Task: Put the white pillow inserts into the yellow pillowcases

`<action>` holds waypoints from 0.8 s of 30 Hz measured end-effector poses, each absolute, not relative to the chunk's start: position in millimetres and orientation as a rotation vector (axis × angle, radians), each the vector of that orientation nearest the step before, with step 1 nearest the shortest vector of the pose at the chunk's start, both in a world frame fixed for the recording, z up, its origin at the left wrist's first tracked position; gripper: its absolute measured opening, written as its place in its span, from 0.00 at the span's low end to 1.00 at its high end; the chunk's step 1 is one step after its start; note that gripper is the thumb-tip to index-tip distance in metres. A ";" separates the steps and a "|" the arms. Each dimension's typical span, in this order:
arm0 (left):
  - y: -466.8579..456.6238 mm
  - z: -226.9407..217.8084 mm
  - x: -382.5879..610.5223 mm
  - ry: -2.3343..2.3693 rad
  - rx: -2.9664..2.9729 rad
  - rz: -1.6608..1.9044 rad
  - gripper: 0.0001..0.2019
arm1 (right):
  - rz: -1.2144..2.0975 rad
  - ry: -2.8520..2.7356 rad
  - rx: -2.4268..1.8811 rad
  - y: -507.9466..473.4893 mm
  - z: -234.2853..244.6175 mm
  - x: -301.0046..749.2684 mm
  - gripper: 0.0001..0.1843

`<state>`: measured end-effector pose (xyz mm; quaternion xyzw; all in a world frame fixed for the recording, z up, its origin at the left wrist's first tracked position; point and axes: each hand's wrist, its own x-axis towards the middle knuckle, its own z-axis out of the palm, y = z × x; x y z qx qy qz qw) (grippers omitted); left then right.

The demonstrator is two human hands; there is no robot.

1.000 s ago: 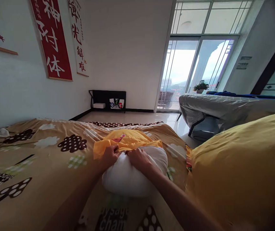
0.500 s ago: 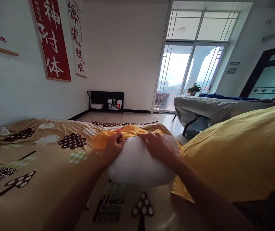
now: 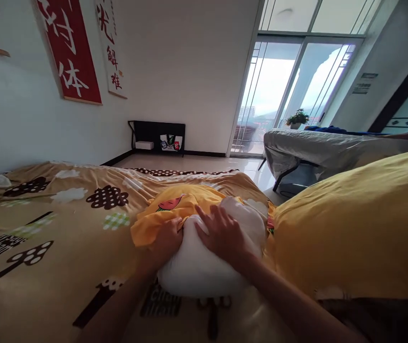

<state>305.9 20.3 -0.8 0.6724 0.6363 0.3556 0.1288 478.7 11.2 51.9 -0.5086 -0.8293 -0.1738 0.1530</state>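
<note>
A plump white pillow insert lies before me on the bed, its far end partly inside an orange pillowcase with a watermelon print. At the case's left edge, my left hand is closed around bunched orange cloth. My right hand rests on top of the white insert, fingers stretched out and apart, with the fingertips near the mouth of the case. Part of the insert bulges out beyond the right hand. How deep the insert sits in the case is hidden.
A beige patterned bed sheet spreads beneath everything. Close on the right stands a big yellow cushion. Beyond the bed are a plastic-covered table with a potted plant, a low black shelf and a sliding glass door.
My right hand has let go of the case's edge and moved nearer, onto the insert. The orange case now lies flatter and wider, showing its watermelon print. The view has tilted down.
</note>
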 end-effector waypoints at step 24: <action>-17.0 17.9 327.3 1.960 2.297 1.006 0.04 | -0.300 -2.872 -1.394 -4.8 53.7 469.8 0.17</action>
